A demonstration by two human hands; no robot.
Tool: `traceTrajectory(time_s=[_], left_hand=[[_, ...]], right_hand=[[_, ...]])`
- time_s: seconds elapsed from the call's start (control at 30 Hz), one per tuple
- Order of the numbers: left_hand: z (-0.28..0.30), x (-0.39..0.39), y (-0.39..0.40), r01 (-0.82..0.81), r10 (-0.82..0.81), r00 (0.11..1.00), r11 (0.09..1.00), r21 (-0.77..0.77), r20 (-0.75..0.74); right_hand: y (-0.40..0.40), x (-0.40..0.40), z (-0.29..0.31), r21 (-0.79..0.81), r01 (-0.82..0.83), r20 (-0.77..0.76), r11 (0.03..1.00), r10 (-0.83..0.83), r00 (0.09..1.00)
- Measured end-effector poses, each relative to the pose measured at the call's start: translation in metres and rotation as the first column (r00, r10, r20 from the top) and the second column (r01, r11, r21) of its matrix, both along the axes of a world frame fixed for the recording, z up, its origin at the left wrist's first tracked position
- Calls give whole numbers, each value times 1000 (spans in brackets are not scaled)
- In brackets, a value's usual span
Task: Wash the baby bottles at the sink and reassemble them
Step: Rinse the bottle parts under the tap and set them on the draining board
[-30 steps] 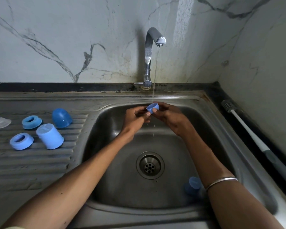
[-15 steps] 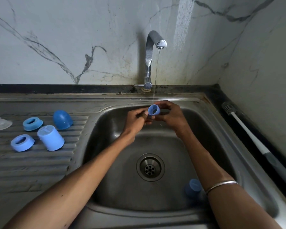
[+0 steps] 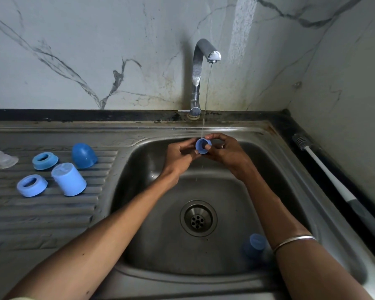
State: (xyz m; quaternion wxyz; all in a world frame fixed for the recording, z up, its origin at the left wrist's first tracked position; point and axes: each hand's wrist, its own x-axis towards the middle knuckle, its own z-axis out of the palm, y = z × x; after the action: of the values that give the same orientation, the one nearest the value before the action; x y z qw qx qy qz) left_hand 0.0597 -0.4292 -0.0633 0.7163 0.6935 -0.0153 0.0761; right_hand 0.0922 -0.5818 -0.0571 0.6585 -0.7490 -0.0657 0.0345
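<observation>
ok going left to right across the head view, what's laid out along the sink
clear teat → light blue ring → light blue cup → dark blue cap → small blue part in both hands → bottle brush

Blue cap (image 3: pixel 202 146); grey-veined white marble wall (image 3: pixel 95 50).

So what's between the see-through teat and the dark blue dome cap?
In the head view, a blue ring lies on the ribbed drainboard between the clear teat and the dome cap.
</observation>
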Motion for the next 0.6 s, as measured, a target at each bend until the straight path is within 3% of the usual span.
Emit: traceTrajectory(time_s=[0.2, 0.47, 0.6], left_hand=[[2, -1, 1, 4, -4, 999, 1000, 8, -36], [5, -4, 2, 34, -32, 999, 996, 80, -28], [8, -7, -2, 69, -73, 993, 996, -51, -94]], right_hand=[[1, -4, 5, 152, 13, -71, 988, -2, 997], [-6, -2, 0, -43, -61, -34, 997, 60, 998], [-5, -3, 1, -63, -49, -33, 997, 47, 998]])
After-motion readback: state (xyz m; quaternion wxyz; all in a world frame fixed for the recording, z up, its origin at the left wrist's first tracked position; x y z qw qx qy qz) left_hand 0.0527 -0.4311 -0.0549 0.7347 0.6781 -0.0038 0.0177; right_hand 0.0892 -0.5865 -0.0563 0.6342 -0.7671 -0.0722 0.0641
